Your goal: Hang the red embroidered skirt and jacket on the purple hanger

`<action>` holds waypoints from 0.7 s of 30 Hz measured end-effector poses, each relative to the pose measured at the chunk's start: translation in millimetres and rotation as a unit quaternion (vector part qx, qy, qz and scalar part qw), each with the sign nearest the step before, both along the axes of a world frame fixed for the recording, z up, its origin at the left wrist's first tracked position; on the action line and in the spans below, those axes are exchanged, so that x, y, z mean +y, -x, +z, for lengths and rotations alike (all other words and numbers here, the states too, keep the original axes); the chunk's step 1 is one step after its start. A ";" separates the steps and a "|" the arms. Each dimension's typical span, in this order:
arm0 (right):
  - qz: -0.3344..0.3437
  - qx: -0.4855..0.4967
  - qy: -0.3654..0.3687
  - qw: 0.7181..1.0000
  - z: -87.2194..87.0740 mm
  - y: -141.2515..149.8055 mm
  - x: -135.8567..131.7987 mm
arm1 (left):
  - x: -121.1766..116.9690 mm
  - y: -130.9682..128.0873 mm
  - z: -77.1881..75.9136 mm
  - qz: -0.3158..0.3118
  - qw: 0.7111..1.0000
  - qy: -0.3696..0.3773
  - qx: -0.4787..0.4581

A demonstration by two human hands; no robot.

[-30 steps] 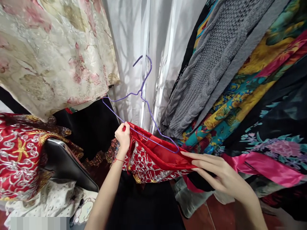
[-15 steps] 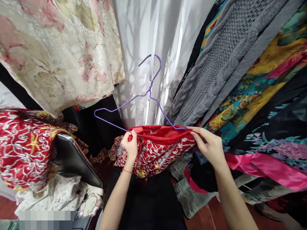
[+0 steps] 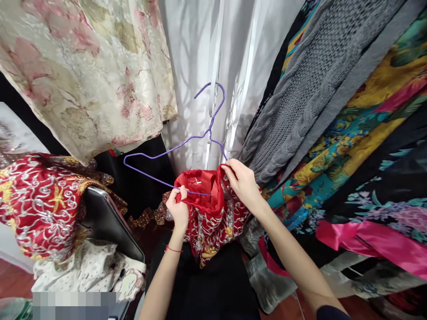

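Observation:
A purple wire clothes hanger point(image 3: 191, 138) stands hook upward, its left end sticking out past the garment. Below it is a red skirt point(image 3: 213, 226) with silver and gold embroidery, its red satin waistband open toward me. The hanger's lower bar runs into that opening, and its right end is hidden by the cloth. My left hand point(image 3: 179, 205) is closed on the left edge of the waistband and the hanger bar. At the waistband's right side, my right hand point(image 3: 242, 182) pinches the red cloth close to the hanger's right shoulder.
Another red embroidered garment point(image 3: 50, 200) drapes over a black chair back point(image 3: 103, 224) at left. A cream floral garment point(image 3: 110, 80) hangs at upper left. A grey cable knit point(image 3: 300, 93) and patterned clothes hang at right, before a white curtain point(image 3: 190, 66).
My right hand has moved left and up, bringing the waistband's right side inward. The stretched opening is now bunched and wider, and the hanger's right end has gone behind or inside the cloth.

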State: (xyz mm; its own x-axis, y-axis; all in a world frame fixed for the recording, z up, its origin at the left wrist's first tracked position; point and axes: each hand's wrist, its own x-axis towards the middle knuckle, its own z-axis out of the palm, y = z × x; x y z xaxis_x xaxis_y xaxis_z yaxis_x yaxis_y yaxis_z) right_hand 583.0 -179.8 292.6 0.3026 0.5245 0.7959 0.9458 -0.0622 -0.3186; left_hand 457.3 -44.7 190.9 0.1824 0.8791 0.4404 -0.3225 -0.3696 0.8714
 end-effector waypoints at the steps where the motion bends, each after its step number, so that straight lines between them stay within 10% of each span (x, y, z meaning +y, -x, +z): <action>1: -0.002 0.014 0.017 1.000 -3.6 -3.7 1.0 | 6.9 2.6 4.0 -0.024 0.999 -0.013 0.017; 6: -0.072 0.041 0.061 0.995 -7.2 -14.5 -5.1 | 48.0 30.8 1.1 -0.056 0.991 -0.076 0.094; 13: -0.147 -0.078 0.132 0.977 -10.9 -21.1 -8.7 | 88.3 81.0 -64.0 -0.051 0.963 0.086 0.249; 21: -0.158 -0.098 0.134 0.973 -12.9 -29.5 -12.3 | 94.1 51.0 -72.6 -0.114 0.963 0.179 0.169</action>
